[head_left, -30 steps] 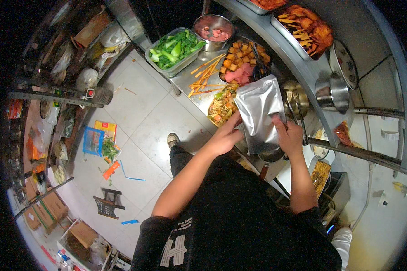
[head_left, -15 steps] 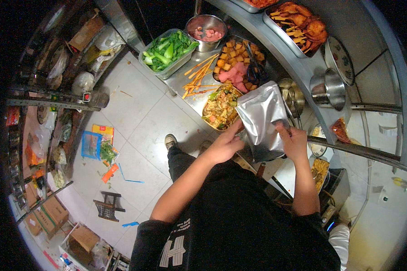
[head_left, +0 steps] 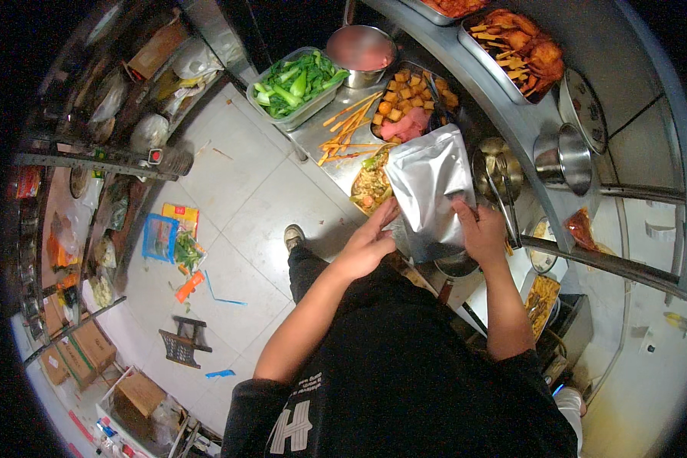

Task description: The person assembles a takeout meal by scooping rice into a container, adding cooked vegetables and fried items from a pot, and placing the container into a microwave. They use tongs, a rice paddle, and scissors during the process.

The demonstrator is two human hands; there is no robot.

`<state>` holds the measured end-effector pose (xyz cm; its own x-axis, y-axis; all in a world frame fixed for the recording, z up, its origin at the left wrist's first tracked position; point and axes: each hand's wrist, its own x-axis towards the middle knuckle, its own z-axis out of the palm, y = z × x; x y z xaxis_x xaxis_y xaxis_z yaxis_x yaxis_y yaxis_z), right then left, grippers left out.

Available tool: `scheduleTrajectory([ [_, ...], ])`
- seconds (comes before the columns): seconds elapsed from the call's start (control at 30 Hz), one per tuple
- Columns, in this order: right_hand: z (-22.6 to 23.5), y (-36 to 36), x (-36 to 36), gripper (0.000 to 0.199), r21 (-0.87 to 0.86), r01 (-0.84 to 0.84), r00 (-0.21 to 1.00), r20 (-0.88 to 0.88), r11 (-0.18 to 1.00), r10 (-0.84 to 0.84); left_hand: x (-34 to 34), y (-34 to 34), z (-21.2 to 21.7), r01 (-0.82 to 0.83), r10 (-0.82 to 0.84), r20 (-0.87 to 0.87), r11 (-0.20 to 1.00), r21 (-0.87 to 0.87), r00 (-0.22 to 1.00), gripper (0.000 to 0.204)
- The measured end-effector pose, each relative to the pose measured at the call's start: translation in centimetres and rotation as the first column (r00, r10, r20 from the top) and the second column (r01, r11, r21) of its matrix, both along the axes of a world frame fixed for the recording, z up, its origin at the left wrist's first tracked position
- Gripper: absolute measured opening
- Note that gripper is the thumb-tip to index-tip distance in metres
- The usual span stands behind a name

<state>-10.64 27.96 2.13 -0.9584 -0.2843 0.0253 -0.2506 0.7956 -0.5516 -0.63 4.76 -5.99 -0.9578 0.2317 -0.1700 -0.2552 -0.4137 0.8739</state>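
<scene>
A silver foil bag [head_left: 427, 179] hangs tilted in front of me above the counter's near edge. My right hand [head_left: 481, 229] is closed on its right side, with the thumb across the front; the other fingers are mostly hidden. My left hand [head_left: 368, 246] has its fingers stretched out between the bag's left edge and a container of noodles with vegetables [head_left: 368, 185]. Whether those fingertips touch the bag or the container's rim, I cannot tell. The bag covers the container's right part and the near side of a tray of fried cubes and pink slices [head_left: 404, 124].
Skewer-like sticks [head_left: 347, 130], a tub of green vegetables [head_left: 298, 85] and a steel bowl [head_left: 361, 57] stand on the counter. Tongs [head_left: 506, 195] lie at a metal pot to the right. A raised shelf holds a tray of fried food [head_left: 515, 53]. A low stool [head_left: 182, 343] stands on the floor.
The bag and both hands have shifted slightly left, covering more of the noodles. The left fingers are now stretched farther up along the container's side. The tongs at the right show more fully.
</scene>
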Motion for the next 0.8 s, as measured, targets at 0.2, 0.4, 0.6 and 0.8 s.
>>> scheduleTrajectory([
  [0.2, -0.1, 2.0, -0.4, 0.061, 0.045, 0.023, 0.995, -0.098, 0.999, -0.019, -1.8, 0.9, -0.2, 0.079, -0.08, -0.02, 0.997, -0.025, 0.997, 0.083],
  [0.4, 1.4, 4.8, 0.8, 0.039, 0.184, 0.015, 0.999, -0.048, 0.983, -0.006, -0.6, 2.9, -0.2, 0.213, -0.216, -0.012, 0.97, -0.12, 0.976, 0.085],
  [0.6, 1.9, 4.1, 2.7, 0.049, 0.051, 0.005, 0.992, 0.129, 0.999, -0.012, 1.5, 2.0, 0.1, 0.221, -0.22, 0.02, 0.97, -0.098, 0.975, 0.091],
  [0.8, 0.8, 2.0, 2.4, 0.055, 0.043, 0.017, 0.997, 0.075, 0.999, -0.02, 1.8, 0.8, 0.7, 0.177, -0.174, 0.073, 0.984, -0.034, 0.982, 0.091],
])
